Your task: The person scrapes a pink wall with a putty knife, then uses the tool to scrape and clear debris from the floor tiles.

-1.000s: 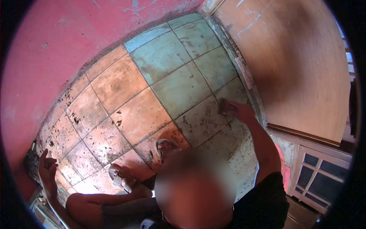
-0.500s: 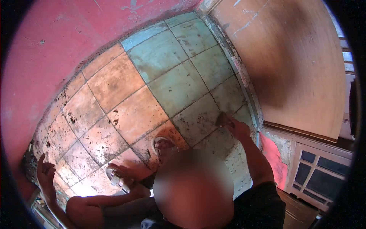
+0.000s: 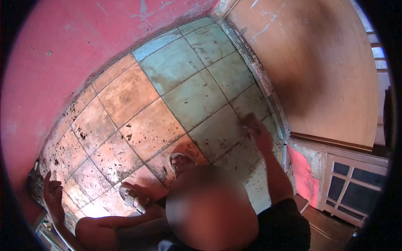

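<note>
My right hand (image 3: 258, 133) is closed on a small dark brownish object (image 3: 248, 121), blurred, at the grey-green floor tiles (image 3: 197, 98) right of centre. Whether this object is a scraper, a brush or a pad is too blurred to tell. At the far left my left hand (image 3: 52, 192) is raised with one finger stretched out and the others loosely bent, nothing visible in it. Dark crumbs of dirt lie over the orange tiles (image 3: 146, 121), thickest towards the left wall. The tiles beside my right hand carry fewer specks.
A pink wall (image 3: 79, 37) borders the floor at the upper left. A wooden panel (image 3: 343, 92) and a raised sill (image 3: 266, 83) stand on the right, above a framed grid panel (image 3: 349, 184). Sandaled feet (image 3: 180, 161) and a blurred round shape (image 3: 213, 209) are low in view.
My right hand and the dark object have moved slightly up and right. Specks on the grey-green tile left of them have thinned. The view has shifted a little; my left hand keeps its pose.
</note>
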The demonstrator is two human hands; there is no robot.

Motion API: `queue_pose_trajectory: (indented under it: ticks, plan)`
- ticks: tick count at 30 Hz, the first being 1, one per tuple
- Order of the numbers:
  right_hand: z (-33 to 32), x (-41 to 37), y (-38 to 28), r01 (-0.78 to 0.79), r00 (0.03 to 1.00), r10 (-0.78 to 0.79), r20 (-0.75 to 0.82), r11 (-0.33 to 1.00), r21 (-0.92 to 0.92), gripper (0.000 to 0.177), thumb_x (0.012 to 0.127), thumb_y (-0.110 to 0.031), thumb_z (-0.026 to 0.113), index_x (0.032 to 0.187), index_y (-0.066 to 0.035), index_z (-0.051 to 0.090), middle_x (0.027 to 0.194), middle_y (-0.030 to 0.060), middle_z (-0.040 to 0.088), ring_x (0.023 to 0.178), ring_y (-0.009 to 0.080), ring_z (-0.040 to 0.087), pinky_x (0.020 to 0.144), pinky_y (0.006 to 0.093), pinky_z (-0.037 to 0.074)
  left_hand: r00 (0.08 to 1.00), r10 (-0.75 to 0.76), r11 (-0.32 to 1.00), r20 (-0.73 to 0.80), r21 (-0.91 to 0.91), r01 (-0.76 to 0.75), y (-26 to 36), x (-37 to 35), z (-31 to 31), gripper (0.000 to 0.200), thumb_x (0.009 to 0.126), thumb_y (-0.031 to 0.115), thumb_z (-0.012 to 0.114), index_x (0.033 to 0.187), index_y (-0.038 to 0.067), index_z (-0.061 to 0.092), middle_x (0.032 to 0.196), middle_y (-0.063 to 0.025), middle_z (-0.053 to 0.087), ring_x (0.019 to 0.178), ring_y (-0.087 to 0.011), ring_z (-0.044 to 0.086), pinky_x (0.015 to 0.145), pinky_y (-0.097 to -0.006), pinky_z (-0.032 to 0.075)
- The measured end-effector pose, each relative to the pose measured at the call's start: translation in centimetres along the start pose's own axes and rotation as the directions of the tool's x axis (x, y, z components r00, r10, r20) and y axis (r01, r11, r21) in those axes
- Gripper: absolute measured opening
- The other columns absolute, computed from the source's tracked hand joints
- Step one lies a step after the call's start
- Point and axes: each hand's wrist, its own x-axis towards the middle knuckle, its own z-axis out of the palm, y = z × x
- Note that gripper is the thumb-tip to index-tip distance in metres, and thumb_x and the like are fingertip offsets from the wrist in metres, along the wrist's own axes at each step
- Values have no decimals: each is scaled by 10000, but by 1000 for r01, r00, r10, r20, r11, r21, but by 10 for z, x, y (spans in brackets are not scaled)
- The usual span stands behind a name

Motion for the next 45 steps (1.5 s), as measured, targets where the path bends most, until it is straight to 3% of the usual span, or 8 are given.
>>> queue_pose_trajectory:
  ticks: [4,14,23,28,30,33,36,45]
  plan:
    - [0,47,98,142,979,-132,153,988,-58,731,940,-517,750,1565,-214,524,1385,103,711,1231,319,700,1043,422,541,1000,8,1000,6,-2,-8,-11,-5,-9,744,978,371,774,1569,19,490,1014,-17,601,965,-134,568,922,-293,463]
    - [98,19,-248,656,719,-636,280,754,30,677,914,-558,739,1537,-404,522,1054,138,774,971,378,743,858,499,580,988,153,986,29,68,-154,84,20,31,632,969,99,691,1564,30,490,1145,-105,679,1036,-187,649,972,-360,524]
    - [12,97,-117,466,856,-441,272,884,-34,612,886,-445,819,1429,-209,662,1197,133,776,1041,284,771,897,422,595,998,-61,996,-22,-64,59,19,-21,-6,652,965,108,698,1571,13,478,1046,-21,633,980,-115,591,926,-277,480]
    - [116,25,-275,784,559,-684,469,620,-30,610,880,-499,758,1423,-240,659,1000,142,773,941,308,765,889,468,596,998,67,995,-23,-78,-68,54,15,14,650,956,51,699,1570,39,485,1095,-58,656,998,-141,621,939,-309,508]
    - [223,4,-274,934,357,-934,-33,356,15,470,879,-423,774,1332,-317,705,901,110,759,834,337,751,785,505,592,997,63,998,-33,23,-62,72,22,25,641,961,64,699,1566,45,488,1120,-80,671,1010,-160,641,943,-325,521]
    - [121,18,-298,728,633,-681,368,686,17,414,882,-448,779,1241,-243,758,924,128,770,873,329,763,822,464,597,1000,9,994,-2,112,-8,56,12,16,621,964,45,675,1556,43,490,1142,-101,687,1025,-183,661,957,-350,531]
    - [25,95,-220,499,864,-486,129,861,-95,428,868,-368,843,1263,-229,757,1052,93,796,936,274,777,852,420,598,994,-103,994,-32,20,103,21,-1,2,633,965,126,708,1555,43,495,1101,-74,683,1002,-156,638,925,-335,518]
    - [87,153,-241,645,668,-659,345,745,174,639,809,-454,876,1401,-298,694,1149,80,795,1047,278,762,928,450,589,997,-78,997,-24,18,78,20,-2,-9,737,976,320,762,1588,41,461,1060,-52,660,929,-136,590,872,-317,489]
